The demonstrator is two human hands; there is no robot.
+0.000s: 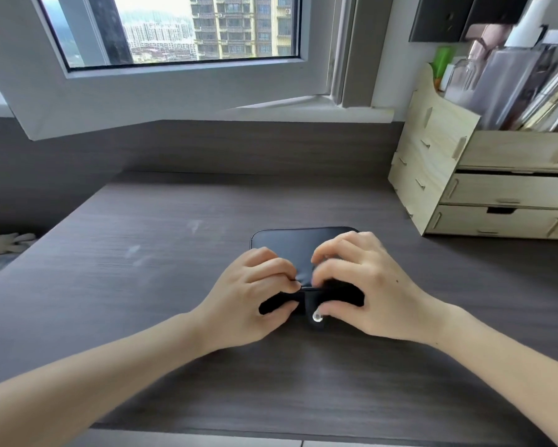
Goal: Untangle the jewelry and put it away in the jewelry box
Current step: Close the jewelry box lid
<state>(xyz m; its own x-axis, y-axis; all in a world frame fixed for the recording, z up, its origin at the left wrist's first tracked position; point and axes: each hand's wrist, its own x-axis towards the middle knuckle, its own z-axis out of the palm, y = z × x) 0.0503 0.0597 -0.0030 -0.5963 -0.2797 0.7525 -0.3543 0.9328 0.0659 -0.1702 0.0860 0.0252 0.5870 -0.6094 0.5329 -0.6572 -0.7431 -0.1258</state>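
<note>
— First entry?
— Box [290,250]: black, padded lid. Lay flat on desk [142,269], centre, toward near edge. Carried silver snap [317,316] on strap at front wall.
— Lid fastened?
— Could not tell; front edge hidden under fingers.
— Hands?
— Left hand [255,295]: gripped front left of box, fingers curled close together over lid edge, thumb pressed against front wall. Right hand [365,285]: gripped front right, fingers curled on lid, thumb just beside snap.
— Surroundings?
— Organizer [497,188]: pale wood, drawers shut, stood at far right of desk, well apart from box; top stocked with blurred bottles and books. Window [174,30]: behind desk, looked onto tower blocks.
</note>
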